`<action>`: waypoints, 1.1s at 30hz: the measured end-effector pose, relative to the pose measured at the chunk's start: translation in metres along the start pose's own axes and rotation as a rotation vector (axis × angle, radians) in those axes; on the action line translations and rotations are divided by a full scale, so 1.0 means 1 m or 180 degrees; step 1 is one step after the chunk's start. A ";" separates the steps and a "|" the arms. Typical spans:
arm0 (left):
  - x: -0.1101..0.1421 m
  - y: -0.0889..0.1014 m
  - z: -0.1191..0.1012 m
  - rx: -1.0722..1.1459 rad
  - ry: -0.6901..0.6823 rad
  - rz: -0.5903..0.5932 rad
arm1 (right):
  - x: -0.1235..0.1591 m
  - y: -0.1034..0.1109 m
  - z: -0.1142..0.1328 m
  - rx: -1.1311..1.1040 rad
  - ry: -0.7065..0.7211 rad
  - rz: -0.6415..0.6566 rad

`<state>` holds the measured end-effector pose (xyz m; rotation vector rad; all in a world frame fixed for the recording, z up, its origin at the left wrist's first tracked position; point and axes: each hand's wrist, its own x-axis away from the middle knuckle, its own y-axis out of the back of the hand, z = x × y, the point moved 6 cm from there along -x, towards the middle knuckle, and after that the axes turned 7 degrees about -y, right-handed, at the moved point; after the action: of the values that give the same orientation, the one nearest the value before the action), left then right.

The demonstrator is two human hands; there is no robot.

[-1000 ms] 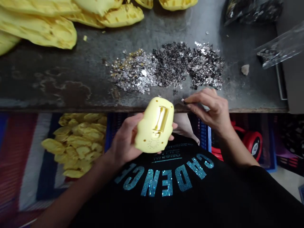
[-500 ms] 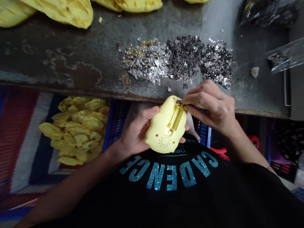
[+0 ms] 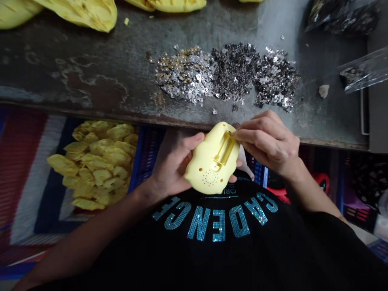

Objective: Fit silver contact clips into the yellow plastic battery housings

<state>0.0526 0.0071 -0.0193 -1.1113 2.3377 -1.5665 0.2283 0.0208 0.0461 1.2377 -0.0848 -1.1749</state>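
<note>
My left hand (image 3: 172, 167) is wrapped around a yellow plastic shell (image 3: 209, 165) held over my lap, its inner side up with a rectangular slot and a ring of small holes. My right hand (image 3: 268, 141) is pinched at the top end of that slot, pressing a small metal contact into it; the piece is almost hidden by my fingertips. Just beyond, on the dark worktable (image 3: 91, 81), lie three heaps of small metal contacts: a silvery one (image 3: 182, 76), a darker one (image 3: 235, 72) and a shiny one (image 3: 277, 81).
Large yellow plastic pieces (image 3: 87, 14) lie along the table's far left edge. A crate of several yellow shells (image 3: 97, 161) sits below the table at my left. Plastic bags of parts (image 3: 360, 68) lie at the far right. A red object (image 3: 321, 184) is under the table.
My right hand carried a small metal piece from the table edge to the shell's slot and now presses it in. The left hand tilted the shell slightly right.
</note>
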 end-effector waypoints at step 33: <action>0.001 0.005 0.001 -0.0023 -0.0231 0.0146 | 0.016 -0.001 0.020 0.0490 -0.0082 -0.0509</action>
<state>0.0501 0.0064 -0.0236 -1.0892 2.3070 -1.4779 0.2224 -0.0042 0.0451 1.3847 -0.0983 -1.3430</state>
